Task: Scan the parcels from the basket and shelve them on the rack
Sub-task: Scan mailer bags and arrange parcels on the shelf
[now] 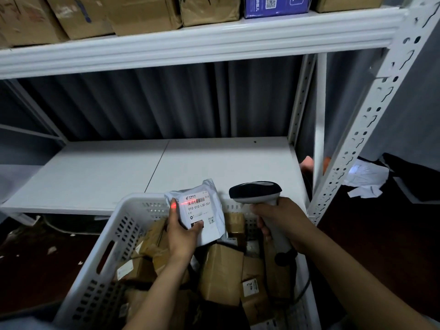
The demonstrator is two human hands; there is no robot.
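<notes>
My left hand (182, 231) grips a small white plastic-bag parcel (209, 232) above the white slotted basket (104, 253), label side up. A red scan line lies across the label's barcode and my fingertip. To its right, my right hand (279, 219) holds a handheld barcode scanner (256, 190) by the grip, with its dark head turned toward the parcel. Several brown cardboard parcels (221, 273) fill the basket. The white rack shelf (166, 167) lies just beyond the basket.
The upper rack shelf (190, 41) carries several cardboard boxes and a blue box (276, 5). A perforated white rack post (357, 136) slants on the right. Crumpled white paper (366, 178) lies on the dark floor at right. A corrugated wall stands behind the rack.
</notes>
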